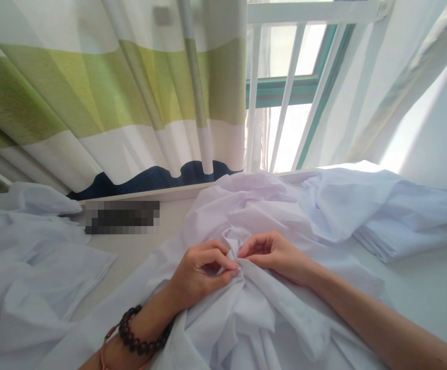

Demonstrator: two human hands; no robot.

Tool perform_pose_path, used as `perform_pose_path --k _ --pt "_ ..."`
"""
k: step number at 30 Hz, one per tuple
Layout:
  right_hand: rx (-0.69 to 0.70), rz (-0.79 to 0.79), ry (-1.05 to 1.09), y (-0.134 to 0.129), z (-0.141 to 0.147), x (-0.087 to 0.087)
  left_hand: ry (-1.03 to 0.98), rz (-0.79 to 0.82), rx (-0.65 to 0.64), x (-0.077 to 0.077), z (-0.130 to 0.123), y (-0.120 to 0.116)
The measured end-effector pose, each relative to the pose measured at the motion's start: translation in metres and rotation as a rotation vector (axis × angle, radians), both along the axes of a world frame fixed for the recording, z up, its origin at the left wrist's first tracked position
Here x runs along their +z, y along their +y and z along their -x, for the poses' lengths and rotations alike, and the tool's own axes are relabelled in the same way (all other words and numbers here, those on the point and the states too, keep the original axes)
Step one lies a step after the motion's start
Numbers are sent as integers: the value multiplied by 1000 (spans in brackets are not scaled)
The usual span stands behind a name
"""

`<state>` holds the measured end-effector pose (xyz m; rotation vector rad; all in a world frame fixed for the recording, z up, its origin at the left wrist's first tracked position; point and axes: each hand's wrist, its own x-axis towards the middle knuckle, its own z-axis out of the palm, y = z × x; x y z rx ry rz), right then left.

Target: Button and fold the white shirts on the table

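A large white cloth (262, 308) lies bunched in loose folds across the middle of the view. My left hand (202, 270), with a dark beaded bracelet (142, 334) on its wrist, pinches a gathered part of the cloth between thumb and fingers. Close on its right, my right hand (275, 254) pinches the same gathered spot, its fingertips nearly meeting those of the left. A small twisted tuft of the fabric sticks up between the two hands.
More white cloth (26, 272) lies crumpled at the left, and a folded white stack (393, 226) sits at the right. A blurred dark object (121, 216) rests on the pale surface (130, 262). Behind are a green and white curtain (111, 92) and white window bars (288, 97).
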<state>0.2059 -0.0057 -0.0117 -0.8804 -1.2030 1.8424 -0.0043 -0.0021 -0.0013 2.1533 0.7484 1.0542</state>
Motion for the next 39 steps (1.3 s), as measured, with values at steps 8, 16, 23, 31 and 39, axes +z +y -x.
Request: perform_pose_path --k 8,16,23,31,39 --pt "36 14 6 1 0 1 5 34 -14 -2 2 2" --pt "41 19 -3 0 -1 0 14 43 -12 -1 2 2" --pt "26 5 -12 0 1 5 38 153 -18 -3 2 1" --pt "61 -37 -46 0 0 4 70 12 -74 -5 2 4" --pt "61 -62 -83 0 -1 3 100 -136 -7 -5 -1 2"
